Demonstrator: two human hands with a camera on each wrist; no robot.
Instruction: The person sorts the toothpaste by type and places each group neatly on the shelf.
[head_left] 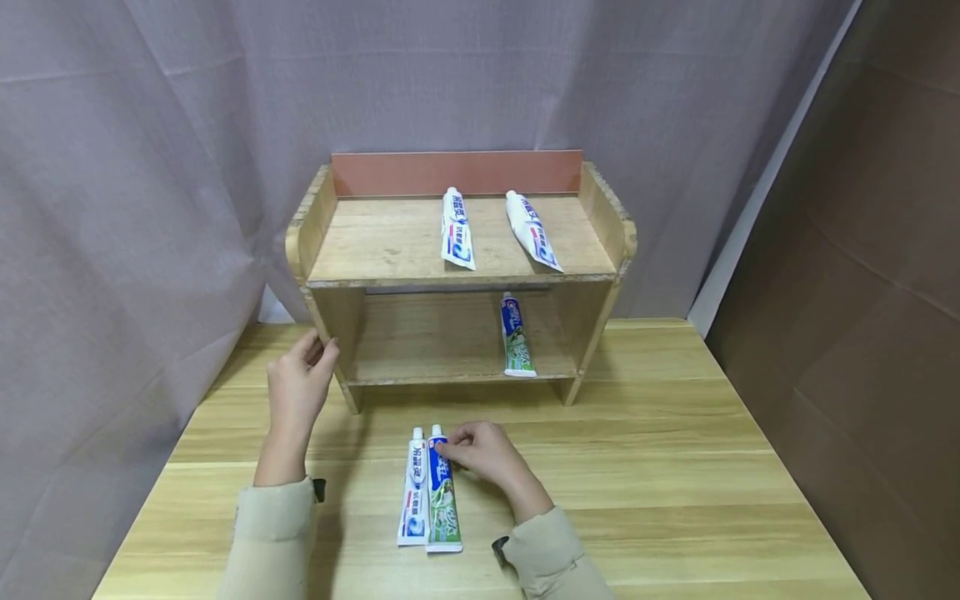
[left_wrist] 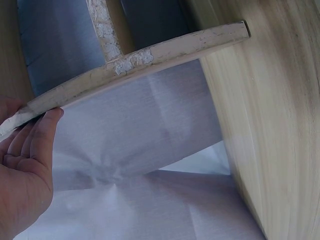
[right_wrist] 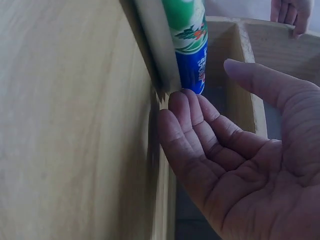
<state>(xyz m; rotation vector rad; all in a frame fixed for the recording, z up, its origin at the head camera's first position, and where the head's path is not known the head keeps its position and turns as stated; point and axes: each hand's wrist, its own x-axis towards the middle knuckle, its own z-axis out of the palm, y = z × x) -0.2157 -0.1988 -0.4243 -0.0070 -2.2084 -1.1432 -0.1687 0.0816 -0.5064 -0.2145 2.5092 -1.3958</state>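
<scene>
My left hand (head_left: 298, 379) grips the left side panel of a small two-tier wooden shelf (head_left: 463, 283). In the left wrist view, its fingers (left_wrist: 42, 135) lie along the outer face of the panel (left_wrist: 165, 56). On the table before the shelf, a blue-and-green toothpaste tube (head_left: 444, 500) lies beside a white toothpaste tube (head_left: 413, 496), caps toward the shelf. My right hand (head_left: 483, 454) is at the cap end of the blue-and-green one. The right wrist view shows its thumb apart from the fingers (right_wrist: 187, 145), whose tips are close by the tube (right_wrist: 190, 50).
Two white toothpaste tubes, one at left (head_left: 457, 229) and one at right (head_left: 532, 232), lie on the top tier. Another blue-and-green toothpaste tube (head_left: 516, 337) lies on the lower tier. Grey cloth (head_left: 450, 75) hangs behind the wooden table (head_left: 675, 467); brown cloth (head_left: 855, 275) hangs at right.
</scene>
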